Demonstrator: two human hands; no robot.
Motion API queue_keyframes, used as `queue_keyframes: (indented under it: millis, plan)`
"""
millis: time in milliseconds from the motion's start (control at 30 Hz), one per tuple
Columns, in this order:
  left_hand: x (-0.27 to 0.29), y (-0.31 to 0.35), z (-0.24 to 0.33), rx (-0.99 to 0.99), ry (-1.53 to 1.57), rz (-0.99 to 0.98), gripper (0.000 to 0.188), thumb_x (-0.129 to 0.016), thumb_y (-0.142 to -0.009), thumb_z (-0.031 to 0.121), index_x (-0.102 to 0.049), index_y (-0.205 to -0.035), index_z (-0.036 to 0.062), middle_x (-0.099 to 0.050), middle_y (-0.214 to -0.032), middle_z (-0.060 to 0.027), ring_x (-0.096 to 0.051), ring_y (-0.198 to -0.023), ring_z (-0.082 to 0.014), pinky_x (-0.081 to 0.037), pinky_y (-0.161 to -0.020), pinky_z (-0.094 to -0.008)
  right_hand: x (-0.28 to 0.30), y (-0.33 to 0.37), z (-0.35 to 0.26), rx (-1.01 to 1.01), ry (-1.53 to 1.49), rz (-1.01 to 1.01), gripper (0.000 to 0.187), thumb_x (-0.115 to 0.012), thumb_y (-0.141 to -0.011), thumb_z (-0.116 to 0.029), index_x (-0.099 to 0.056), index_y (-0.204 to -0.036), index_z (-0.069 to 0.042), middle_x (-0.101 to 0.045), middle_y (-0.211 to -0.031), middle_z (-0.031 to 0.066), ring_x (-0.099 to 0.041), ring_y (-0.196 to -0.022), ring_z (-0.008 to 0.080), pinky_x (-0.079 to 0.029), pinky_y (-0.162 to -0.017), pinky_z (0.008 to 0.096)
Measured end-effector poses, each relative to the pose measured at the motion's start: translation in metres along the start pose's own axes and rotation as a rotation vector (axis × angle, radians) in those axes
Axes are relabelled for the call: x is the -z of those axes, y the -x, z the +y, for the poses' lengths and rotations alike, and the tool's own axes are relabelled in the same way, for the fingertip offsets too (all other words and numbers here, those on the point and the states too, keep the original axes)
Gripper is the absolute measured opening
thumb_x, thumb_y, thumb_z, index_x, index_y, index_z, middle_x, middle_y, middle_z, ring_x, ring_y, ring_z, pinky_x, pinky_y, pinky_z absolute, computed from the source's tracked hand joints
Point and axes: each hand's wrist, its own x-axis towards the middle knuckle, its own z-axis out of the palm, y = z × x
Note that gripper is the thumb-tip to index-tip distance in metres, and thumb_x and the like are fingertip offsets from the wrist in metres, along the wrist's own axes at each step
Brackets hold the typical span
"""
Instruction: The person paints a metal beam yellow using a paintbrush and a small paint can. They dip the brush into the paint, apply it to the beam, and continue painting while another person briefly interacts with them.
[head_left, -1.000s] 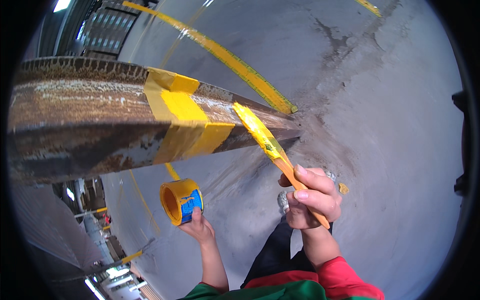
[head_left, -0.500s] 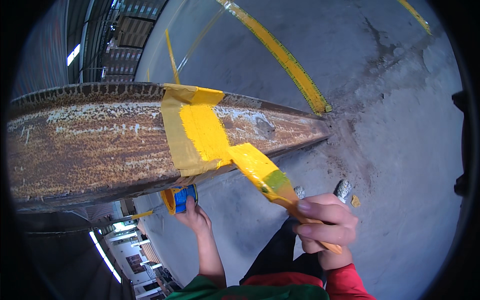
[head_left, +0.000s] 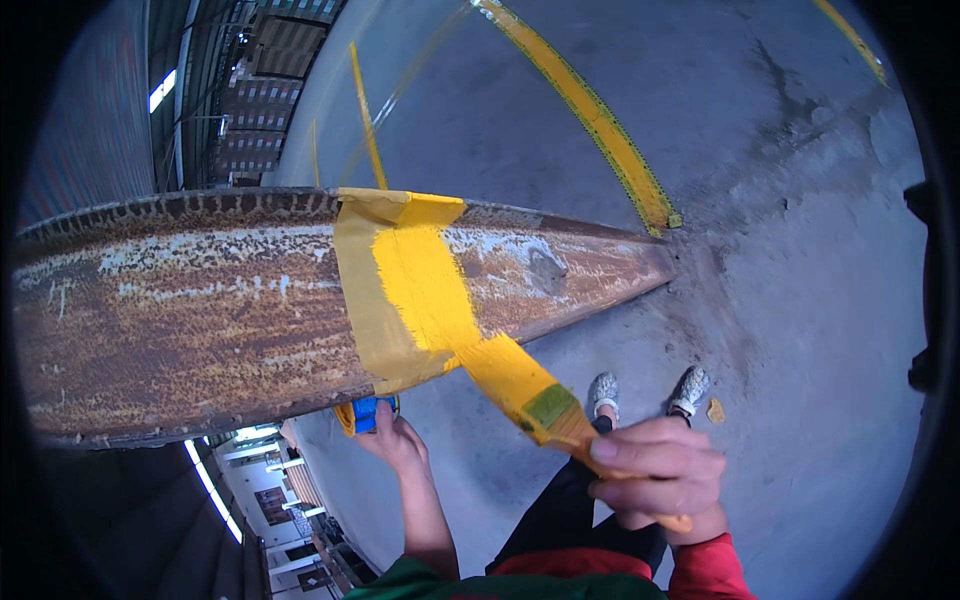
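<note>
A rusty steel beam [head_left: 200,310] with flanged edges stretches across the left and middle of the view. Around it runs a band of yellow paint [head_left: 428,285], bordered on its left by tan masking tape [head_left: 362,290]. My right hand [head_left: 662,470] grips the wooden handle of a paintbrush [head_left: 520,385]. The brush's yellow-coated bristles touch the lower edge of the painted band. Below the beam, my left hand [head_left: 395,442] holds a blue paint can [head_left: 368,414] with yellow paint at its mouth; the beam hides part of the can.
Grey concrete floor [head_left: 800,400] lies beneath, marked with a wide yellow line [head_left: 590,115] and thinner ones. My shoes [head_left: 690,385] stand below the beam's narrow far end. A small yellowish lump [head_left: 715,410] lies beside them. Stacked goods [head_left: 262,110] rise at the upper left.
The view has shifted, so the beam sits slightly lower and more to the right. The paint can is now more hidden under the beam. The brush still touches the band's lower edge.
</note>
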Motion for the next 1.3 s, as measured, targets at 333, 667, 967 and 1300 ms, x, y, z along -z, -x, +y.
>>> queue_keyframes:
  millis: [333,667,967,1300]
  plan:
    - [-0.009,0.004,0.013,0.058,-0.034,0.105,0.049,-0.069,-0.095,0.005,-0.049,-0.14,-0.0003,-0.058,-0.136,-0.0107,-0.058,-0.121,-0.0205,-0.045,-0.107,-0.0381,0.005,0.019,-0.01,-0.082,-0.015,0.162,0.025,-0.08,-0.077,-0.001,-0.076,-0.099,-0.01,-0.071,-0.116,0.0139,-0.073,-0.088,0.0264,-0.059,-0.062,0.0283]
    - [-0.02,-0.001,0.029,0.169,-0.064,0.373,0.048,-0.068,-0.096,0.005,-0.048,-0.14,0.0001,-0.058,-0.137,-0.0105,-0.058,-0.122,-0.0212,-0.046,-0.108,-0.04,0.026,0.006,-0.005,-0.106,-0.165,-0.225,0.02,-0.084,-0.074,-0.005,-0.076,-0.091,-0.013,-0.068,-0.111,0.008,-0.071,-0.084,0.0246,-0.053,-0.058,0.0296]
    - [-0.017,-0.017,0.026,0.172,-0.095,0.43,0.048,-0.067,-0.097,0.005,-0.048,-0.14,0.0004,-0.057,-0.138,-0.0104,-0.058,-0.123,-0.022,-0.046,-0.108,-0.0412,0.001,0.056,0.003,0.013,0.07,0.181,0.028,-0.086,-0.083,-0.02,-0.064,-0.101,-0.021,-0.057,-0.111,0.007,-0.058,-0.076,0.0179,-0.048,-0.054,0.0277]
    - [0.01,-0.056,-0.002,0.151,0.027,0.321,0.048,-0.066,-0.097,0.004,-0.047,-0.141,0.0007,-0.056,-0.139,-0.0103,-0.057,-0.123,-0.0228,-0.046,-0.109,-0.0425,-0.072,0.057,-0.014,0.098,0.185,0.431,0.034,-0.085,-0.073,-0.003,-0.069,-0.103,-0.007,-0.068,-0.115,0.0168,-0.071,-0.086,0.0257,-0.058,-0.062,0.0282]
